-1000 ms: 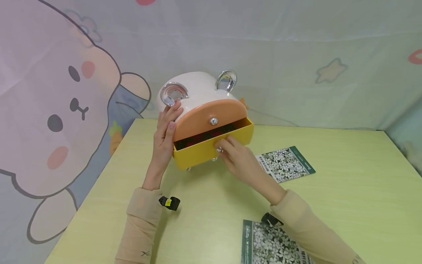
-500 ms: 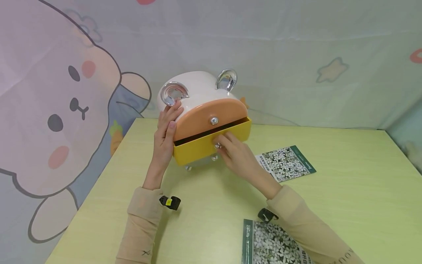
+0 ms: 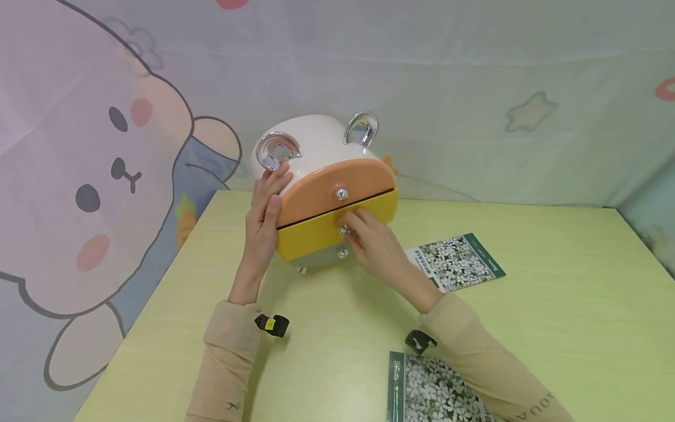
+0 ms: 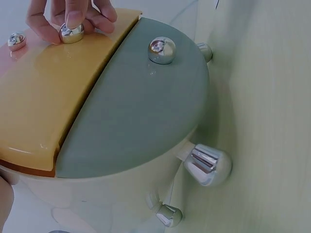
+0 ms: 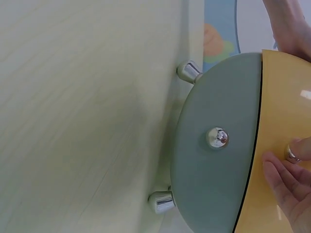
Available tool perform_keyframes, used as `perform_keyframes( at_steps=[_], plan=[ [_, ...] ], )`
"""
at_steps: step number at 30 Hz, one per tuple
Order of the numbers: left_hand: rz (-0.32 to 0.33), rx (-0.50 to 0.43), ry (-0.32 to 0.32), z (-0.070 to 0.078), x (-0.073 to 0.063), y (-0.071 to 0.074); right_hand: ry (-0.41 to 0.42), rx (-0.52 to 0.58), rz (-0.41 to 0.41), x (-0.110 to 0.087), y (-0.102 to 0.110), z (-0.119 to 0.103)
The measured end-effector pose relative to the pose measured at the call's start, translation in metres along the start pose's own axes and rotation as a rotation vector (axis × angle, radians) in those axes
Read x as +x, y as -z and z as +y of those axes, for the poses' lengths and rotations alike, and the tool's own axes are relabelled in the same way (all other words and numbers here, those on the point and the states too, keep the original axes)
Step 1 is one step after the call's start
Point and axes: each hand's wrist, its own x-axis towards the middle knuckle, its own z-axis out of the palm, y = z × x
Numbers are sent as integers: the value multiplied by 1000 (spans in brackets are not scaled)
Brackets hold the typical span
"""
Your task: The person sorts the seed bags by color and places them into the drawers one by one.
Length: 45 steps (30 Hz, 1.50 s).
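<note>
A small rounded cabinet (image 3: pixel 316 132) with a white body and silver ears stands on silver feet. Its front has an orange drawer (image 3: pixel 321 187) on top, a yellow drawer (image 3: pixel 311 233) in the middle and a grey-green drawer (image 4: pixel 131 107) at the bottom. My left hand (image 3: pixel 259 220) rests along the cabinet's left side, fingers extended over the white body and thumb by the front edge. My right hand (image 3: pixel 377 249) pinches the silver drawer knob (image 4: pixel 72 35) of the yellow drawer. That drawer sits nearly flush, with a thin dark gap above it.
A booklet with white flowers (image 3: pixel 456 262) lies right of the cabinet. Another flower booklet (image 3: pixel 437 390) is at the table's near side, partly under my right sleeve (image 3: pixel 485 357). Behind the table (image 3: pixel 569 293) hangs a cloth backdrop (image 3: pixel 448 117) with a cartoon bear.
The yellow drawer has slid back into the cabinet, hiding the dark and red contents seen earlier. My right hand moved inward with the knob. My left hand stayed in place.
</note>
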Motion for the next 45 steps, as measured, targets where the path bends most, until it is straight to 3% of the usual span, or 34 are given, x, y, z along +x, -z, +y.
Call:
perform_keyframes(
  at_steps=[10,21,31,41,45],
  plan=[
    [-2,1,-16,-1,-1,-1,-28,15,-14,3,-3,0],
    [2,-4,-21,-2,-1,-2,13,-4,-4,4,-2,3],
    [-17,21,-76,-8,-1,-2,17,-29,-24,3,-1,3],
    [5,50,-60,-7,-2,-3,-29,-13,-94,-6,4,3],
    [9,59,-64,-6,-1,-3,20,-56,-111,-12,5,3]
  ],
)
